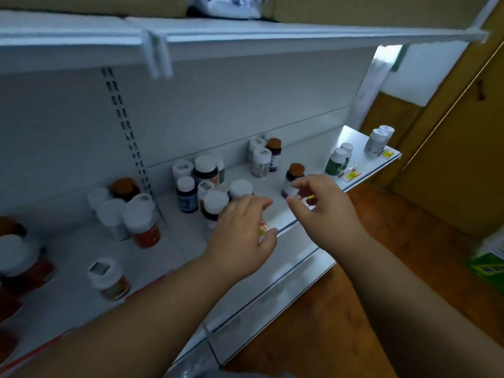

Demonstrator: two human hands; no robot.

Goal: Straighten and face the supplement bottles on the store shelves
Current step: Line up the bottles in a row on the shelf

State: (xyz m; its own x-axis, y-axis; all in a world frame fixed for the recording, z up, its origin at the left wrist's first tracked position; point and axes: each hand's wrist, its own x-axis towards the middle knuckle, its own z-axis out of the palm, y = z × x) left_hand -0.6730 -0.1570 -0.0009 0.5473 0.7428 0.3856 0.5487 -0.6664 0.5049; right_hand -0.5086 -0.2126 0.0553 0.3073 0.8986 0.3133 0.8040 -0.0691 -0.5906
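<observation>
Currently, item 1: your left hand, fingers loosely spread, holding nothing; it hovers over a white-capped bottle at the shelf's front edge, prob. to grab or turn it. Contact w/ bottle: can't tell.
Item 2: your right hand, fingers half-curled, empty, just at 5 o'clock of the brown-capped bottle; prob. about to turn its label forward.
Item 3: supplement bottles scattered across the shelf in loose clusters, from the orange bottle at 9 o'clock to the green pair at 2 o'clock; not lined up, so facing looks barely begun.
Hidden/unclear: labels too blurred to read; far-left bottles cut off; yellow tag half under your left palm.
</observation>
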